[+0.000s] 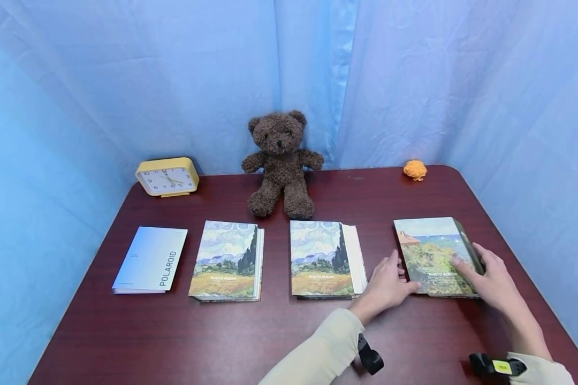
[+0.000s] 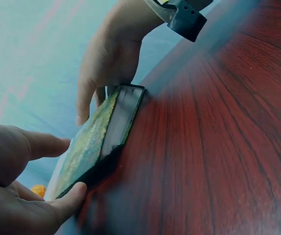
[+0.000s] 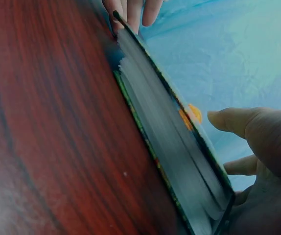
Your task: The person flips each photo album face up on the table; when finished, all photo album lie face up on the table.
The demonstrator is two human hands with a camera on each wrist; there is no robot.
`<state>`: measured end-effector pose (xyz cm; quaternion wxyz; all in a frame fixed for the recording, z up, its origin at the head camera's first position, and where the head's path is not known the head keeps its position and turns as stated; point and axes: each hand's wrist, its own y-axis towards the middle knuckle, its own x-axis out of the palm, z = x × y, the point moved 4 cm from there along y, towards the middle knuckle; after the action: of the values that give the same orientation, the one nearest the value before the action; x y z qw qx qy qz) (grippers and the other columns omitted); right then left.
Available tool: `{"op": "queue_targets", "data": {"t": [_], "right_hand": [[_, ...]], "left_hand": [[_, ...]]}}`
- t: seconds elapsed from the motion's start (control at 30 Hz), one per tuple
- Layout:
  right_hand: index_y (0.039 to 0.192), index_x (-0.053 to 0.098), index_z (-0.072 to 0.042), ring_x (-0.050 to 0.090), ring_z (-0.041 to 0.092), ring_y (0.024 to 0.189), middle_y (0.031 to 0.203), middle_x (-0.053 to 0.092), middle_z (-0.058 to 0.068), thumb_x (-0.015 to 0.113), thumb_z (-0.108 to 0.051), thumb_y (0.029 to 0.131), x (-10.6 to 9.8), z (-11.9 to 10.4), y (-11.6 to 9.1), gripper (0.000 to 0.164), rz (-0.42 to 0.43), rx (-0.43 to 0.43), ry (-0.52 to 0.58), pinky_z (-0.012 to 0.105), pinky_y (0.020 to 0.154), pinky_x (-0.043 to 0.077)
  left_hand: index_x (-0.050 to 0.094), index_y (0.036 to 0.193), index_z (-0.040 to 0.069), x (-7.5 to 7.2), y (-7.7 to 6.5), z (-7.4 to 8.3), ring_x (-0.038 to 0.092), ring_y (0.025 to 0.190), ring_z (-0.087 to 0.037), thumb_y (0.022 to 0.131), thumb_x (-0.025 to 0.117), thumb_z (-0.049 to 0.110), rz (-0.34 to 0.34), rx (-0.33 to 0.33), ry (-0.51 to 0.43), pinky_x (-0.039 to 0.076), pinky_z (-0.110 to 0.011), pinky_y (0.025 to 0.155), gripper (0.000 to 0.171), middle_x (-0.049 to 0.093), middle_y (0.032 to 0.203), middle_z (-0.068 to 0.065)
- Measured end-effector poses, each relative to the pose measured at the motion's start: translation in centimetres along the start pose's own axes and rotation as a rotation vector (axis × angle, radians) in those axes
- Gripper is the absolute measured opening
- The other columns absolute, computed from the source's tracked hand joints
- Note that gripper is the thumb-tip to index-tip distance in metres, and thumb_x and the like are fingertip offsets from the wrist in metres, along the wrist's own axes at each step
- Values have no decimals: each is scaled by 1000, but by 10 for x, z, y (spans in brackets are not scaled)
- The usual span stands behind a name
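Note:
A photo album (image 1: 428, 248) with a painted landscape cover lies at the right of the table, between both hands. My left hand (image 1: 387, 280) is at its left edge, fingers mostly straight; in the left wrist view a fingertip (image 2: 77, 191) is at the album's dark edge. On the other side, my right hand (image 1: 498, 278) has its fingers along the right edge. Its thumb (image 3: 228, 120) extends over the cover, with a gap showing in the right wrist view. White pages (image 3: 162, 142) show between the covers, which stand slightly apart at one end.
Two matching painted photo albums (image 1: 226, 256) (image 1: 318, 256) and a pale blue Polaroid album (image 1: 149, 256) lie in a row to the left. Behind them are a yellow clock (image 1: 168, 177), a brown teddy bear (image 1: 280, 160) and an orange yarn ball (image 1: 415, 170). Blue curtains (image 1: 197, 80) surround the table (image 1: 212, 342).

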<state>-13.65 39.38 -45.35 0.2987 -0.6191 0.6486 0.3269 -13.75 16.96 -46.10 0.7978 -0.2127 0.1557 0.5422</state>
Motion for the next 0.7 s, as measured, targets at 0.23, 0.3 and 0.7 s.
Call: {"op": "queue_targets", "data": {"t": [0.23,0.3,0.7], "right_hand": [[144,20,6,51,41,94,117,45,35,50,-38,93,1,3,-2,73,-37,62,3,47,65,42],[144,21,4,46,50,102,123,42,37,46,-42,94,1,4,-3,72,-46,115,5,56,70,40],[146,23,-5,27,53,123,141,23,36,36,-49,95,-1,14,-8,68,-53,295,189,52,82,40]], "left_hand": [[37,140,10,8,8,1,58,87,1,80,72,19,39,38,0,44,-12,74,71,55,114,6],[38,141,11,10,9,2,57,87,2,81,71,19,35,53,35,44,-10,72,69,54,114,4],[44,138,12,8,12,2,57,89,5,80,72,23,20,141,175,39,-6,80,65,54,116,5]]}}
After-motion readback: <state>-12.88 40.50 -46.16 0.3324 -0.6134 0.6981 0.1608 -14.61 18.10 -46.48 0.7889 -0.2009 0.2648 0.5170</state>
